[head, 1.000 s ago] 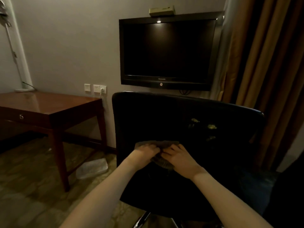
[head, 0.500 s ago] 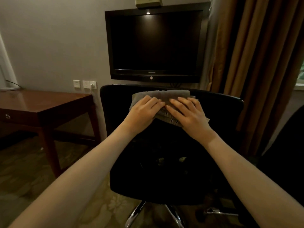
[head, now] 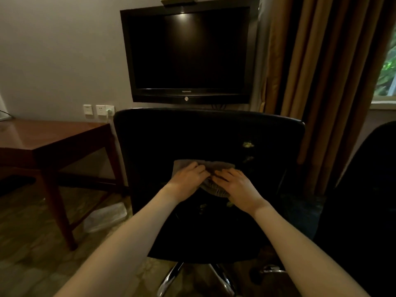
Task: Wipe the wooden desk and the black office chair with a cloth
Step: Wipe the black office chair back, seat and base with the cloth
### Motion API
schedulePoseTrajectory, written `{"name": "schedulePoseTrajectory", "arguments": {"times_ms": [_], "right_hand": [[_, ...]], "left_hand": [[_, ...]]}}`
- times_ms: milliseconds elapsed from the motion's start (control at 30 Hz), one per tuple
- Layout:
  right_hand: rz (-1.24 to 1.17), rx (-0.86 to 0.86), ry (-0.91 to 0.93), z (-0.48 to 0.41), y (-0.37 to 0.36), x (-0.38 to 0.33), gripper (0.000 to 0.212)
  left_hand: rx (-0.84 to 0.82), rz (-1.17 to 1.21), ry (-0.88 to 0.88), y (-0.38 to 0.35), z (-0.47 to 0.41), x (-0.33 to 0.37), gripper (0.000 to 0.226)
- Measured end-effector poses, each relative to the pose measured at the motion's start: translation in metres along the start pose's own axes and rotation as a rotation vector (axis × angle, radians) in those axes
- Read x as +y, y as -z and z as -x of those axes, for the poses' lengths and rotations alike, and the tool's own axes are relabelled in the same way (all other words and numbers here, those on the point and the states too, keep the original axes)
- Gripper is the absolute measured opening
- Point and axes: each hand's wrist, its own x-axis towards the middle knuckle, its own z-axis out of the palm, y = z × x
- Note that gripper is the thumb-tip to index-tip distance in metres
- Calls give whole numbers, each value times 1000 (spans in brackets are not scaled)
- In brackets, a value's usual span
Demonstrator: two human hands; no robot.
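Our left hand and right hand press flat on the cloth, with the chair top now well above them.

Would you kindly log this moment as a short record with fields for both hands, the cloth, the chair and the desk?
left hand: pressing on the cloth
right hand: pressing on the cloth, beside the other hand
cloth: grey, bunched against the chair's backrest
chair: black, below the television
desk: wooden, left of the chair, untouched
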Motion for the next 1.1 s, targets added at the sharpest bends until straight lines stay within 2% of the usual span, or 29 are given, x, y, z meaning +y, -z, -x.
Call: {"name": "schedulePoseTrajectory", "arguments": {"times_ms": [67, 133, 233, 300, 433, 567, 633, 700, 733, 800, 867, 933, 1033, 1100], "right_hand": [[44, 144, 52, 3, 12, 2, 53], [100, 355, 78, 5, 30, 9, 36], [199, 582, 48, 6, 65, 26, 33], [252, 658, 12, 5, 86, 42, 33], [279, 590, -19, 9, 95, 62, 41], [141, 506, -38, 22, 51, 62, 38], [56, 421, -72, 32, 23, 57, 48], [-16, 307, -93, 43, -5, 52, 66], [-48, 251, -86, 46, -13, 53, 67], [-112, 125, -83, 49, -22, 58, 61], [-169, 60, -112, 52, -23, 67, 53], [-118, 78, -81, 57, -16, 72, 49], [76, 251, -33, 62, 5, 79, 40], [70, 382, -63, 65, 21, 86, 41]], "left_hand": [[73, -10, -5, 14, 0, 3, 49], [285, 17, -74, 39, 0, 7, 44], [626, 61, -177, 81, -13, 13, 35], [709, 43, -194, 106, -25, 20, 33], [657, -51, -177, 111, -44, 30, 35], [572, -111, -196, 70, -49, 42, 29], [465, -90, -168, 42, -51, 49, 34], [233, -3, -85, 21, -50, 57, 40], [141, 0, -56, 11, -52, 60, 43], [59, 28, -48, 1, -52, 66, 44], [36, 31, -57, 4, -56, 74, 43], [49, 13, -60, 10, -62, 83, 44], [140, -21, -63, 30, -68, 89, 44], [309, -7, -155, 52, -72, 92, 38]]}}
